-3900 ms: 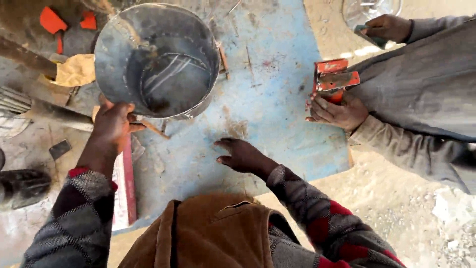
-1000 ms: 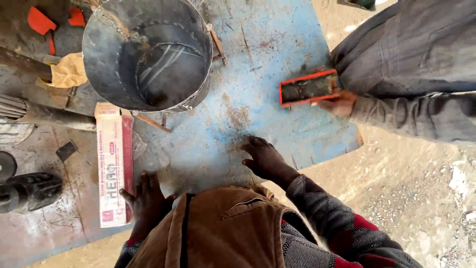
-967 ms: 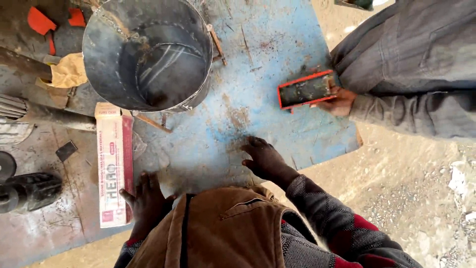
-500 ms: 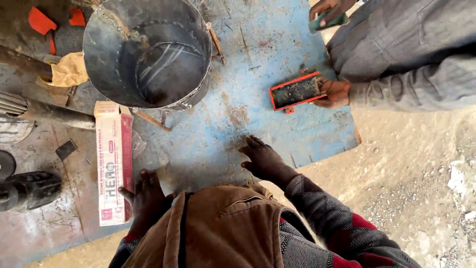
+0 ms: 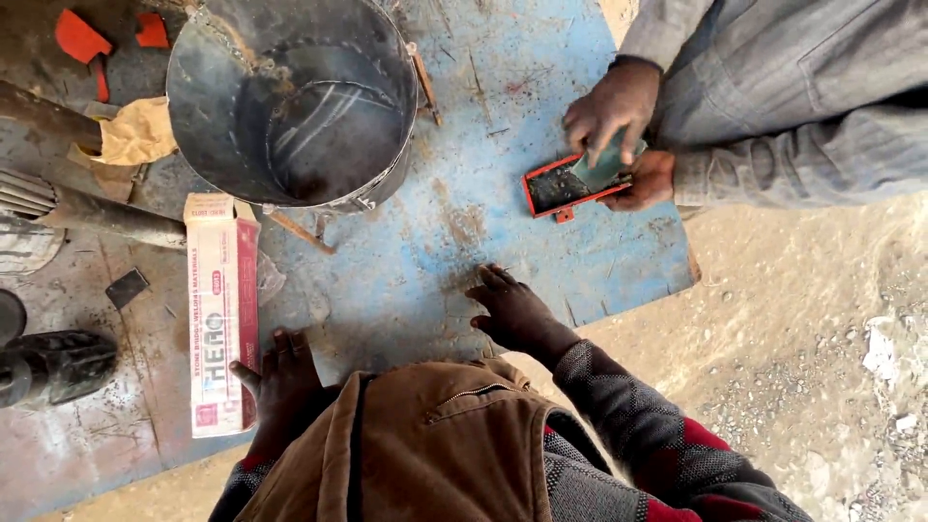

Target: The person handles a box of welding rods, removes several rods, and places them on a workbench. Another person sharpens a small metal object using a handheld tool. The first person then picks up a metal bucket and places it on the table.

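My left hand (image 5: 283, 379) rests flat on the metal table's near edge, fingers spread, touching the side of a long pink and white carton (image 5: 220, 311). My right hand (image 5: 514, 311) presses on the blue painted sheet (image 5: 425, 242) with fingers splayed and holds nothing. A large dented metal bucket (image 5: 298, 97) stands on the sheet at the far side, open end up. Across the sheet, another person's two hands (image 5: 619, 135) hold a red-framed dark glass holder (image 5: 572, 184) and a greenish glass piece.
A brown vest and patterned sleeves fill the near edge. A yellow cloth (image 5: 130, 135), red plastic scraps (image 5: 82, 34), a thick metal pipe (image 5: 97, 217) and a black boot (image 5: 53, 362) lie at the left. Sandy ground (image 5: 822, 367) lies to the right.
My left hand left the bucket's rim and came down beside the carton. The other person lowered the red holder onto the sheet and brought a second hand with a glass piece to it.
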